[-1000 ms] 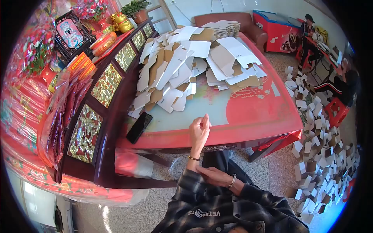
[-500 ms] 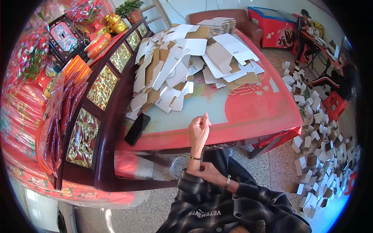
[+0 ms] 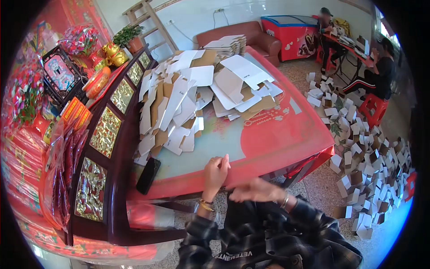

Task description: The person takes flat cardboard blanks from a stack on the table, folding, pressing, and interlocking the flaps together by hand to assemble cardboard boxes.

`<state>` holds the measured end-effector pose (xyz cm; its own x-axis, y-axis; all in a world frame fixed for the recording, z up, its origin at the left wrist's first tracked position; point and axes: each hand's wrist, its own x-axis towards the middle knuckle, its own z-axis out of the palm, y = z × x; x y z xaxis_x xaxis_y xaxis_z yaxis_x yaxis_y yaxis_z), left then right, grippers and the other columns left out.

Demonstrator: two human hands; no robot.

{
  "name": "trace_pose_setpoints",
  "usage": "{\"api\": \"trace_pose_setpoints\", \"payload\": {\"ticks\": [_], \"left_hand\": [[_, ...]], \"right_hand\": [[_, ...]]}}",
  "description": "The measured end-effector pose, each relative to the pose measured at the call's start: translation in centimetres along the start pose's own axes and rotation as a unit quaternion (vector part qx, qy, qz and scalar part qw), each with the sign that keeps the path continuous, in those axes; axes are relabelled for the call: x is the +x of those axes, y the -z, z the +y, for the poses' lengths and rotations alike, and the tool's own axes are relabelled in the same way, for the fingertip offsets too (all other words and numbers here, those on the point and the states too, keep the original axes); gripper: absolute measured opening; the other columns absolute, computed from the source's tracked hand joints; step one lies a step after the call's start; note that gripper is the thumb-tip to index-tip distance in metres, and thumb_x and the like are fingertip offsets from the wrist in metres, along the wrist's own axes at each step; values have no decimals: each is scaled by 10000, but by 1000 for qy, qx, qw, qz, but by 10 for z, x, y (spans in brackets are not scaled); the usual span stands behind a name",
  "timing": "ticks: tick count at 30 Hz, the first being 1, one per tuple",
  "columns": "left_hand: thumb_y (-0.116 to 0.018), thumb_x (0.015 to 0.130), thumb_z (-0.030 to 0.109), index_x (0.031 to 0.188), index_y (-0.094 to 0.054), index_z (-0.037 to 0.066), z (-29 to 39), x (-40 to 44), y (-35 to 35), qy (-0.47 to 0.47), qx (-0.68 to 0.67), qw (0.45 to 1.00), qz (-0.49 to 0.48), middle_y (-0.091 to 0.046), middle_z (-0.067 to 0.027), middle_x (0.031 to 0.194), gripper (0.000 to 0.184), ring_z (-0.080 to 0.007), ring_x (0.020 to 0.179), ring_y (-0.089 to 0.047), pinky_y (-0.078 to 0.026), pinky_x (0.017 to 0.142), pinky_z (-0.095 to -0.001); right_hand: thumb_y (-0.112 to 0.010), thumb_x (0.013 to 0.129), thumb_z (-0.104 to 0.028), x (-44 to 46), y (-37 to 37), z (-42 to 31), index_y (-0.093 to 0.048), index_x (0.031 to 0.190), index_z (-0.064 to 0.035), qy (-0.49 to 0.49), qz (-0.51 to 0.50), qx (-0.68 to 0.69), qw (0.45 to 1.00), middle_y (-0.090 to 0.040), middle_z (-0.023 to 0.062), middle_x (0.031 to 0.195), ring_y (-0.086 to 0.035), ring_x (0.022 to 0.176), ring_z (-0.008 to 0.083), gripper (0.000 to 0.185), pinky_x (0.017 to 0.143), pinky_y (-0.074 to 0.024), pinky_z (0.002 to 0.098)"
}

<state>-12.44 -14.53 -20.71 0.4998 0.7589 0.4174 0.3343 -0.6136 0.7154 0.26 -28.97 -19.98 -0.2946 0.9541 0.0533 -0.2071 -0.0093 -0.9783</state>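
Note:
My left hand (image 3: 216, 175) hovers by the near edge of the red-covered table (image 3: 286, 148), its fingers curled in and nothing visible in them. Beaded bands circle that wrist, and the plaid sleeve (image 3: 195, 233) is pushed up the forearm. Just right of it is my right hand (image 3: 256, 190), smeared by motion, with a bracelet at the wrist; its fingers point left, apart from the sleeve. Farther back on the table lies a heap of flat white and brown box blanks (image 3: 179, 98). A black phone (image 3: 148, 175) rests near the left corner.
A dark wooden bench back with gold panels (image 3: 105, 131) borders the table's left side. Many folded small boxes (image 3: 367, 170) cover the floor at right. Two people sit at a small table (image 3: 351, 47) beyond, near a red freezer (image 3: 291, 40) and brown sofa (image 3: 233, 35).
My right hand has let go of the left sleeve cuff and moved up and forward beside the left hand. The left hand stays curled. The camera view has tilted upward.

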Motion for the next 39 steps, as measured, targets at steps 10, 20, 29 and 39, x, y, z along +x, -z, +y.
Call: {"api": "trace_pose_setpoints", "payload": {"ticks": [10,20,29,39], "left_hand": [[-588,939,237,743,-658,-4,3,31,35,-38,6,963,-265,-652,-159,739,319,-308,666,-610,-465,640,-383],[-578,968,260,877,-675,-2,7,102,46,-30,-60,958,-277,-627,-64,666,294,-124,599,-550,-442,580,-273],[-731,842,206,1345,-449,83,27,221,-51,-276,68,959,-15,-515,-159,1298,589,-290,1226,-457,-379,1018,-410],[-682,790,140,1498,-235,146,24,261,-89,-251,186,950,-9,-298,-216,1473,837,-444,1328,-313,-282,1082,-561]], "right_hand": [[-586,967,-285,60,155,-74,-681,1026,9,101,384,-91,913,-690,50,801,-645,698,115,315,613,-520,250],[-683,890,-392,120,248,-55,-489,1155,93,213,580,83,782,-623,161,1013,-656,788,199,585,702,-573,294],[-528,1000,-294,119,246,-61,-322,1392,111,322,415,197,828,-452,236,1374,-480,1268,309,600,1094,-388,420],[-506,1004,-247,123,241,-60,-289,1393,92,307,416,217,828,-470,217,1307,-494,1245,306,560,1081,-408,430]]}}
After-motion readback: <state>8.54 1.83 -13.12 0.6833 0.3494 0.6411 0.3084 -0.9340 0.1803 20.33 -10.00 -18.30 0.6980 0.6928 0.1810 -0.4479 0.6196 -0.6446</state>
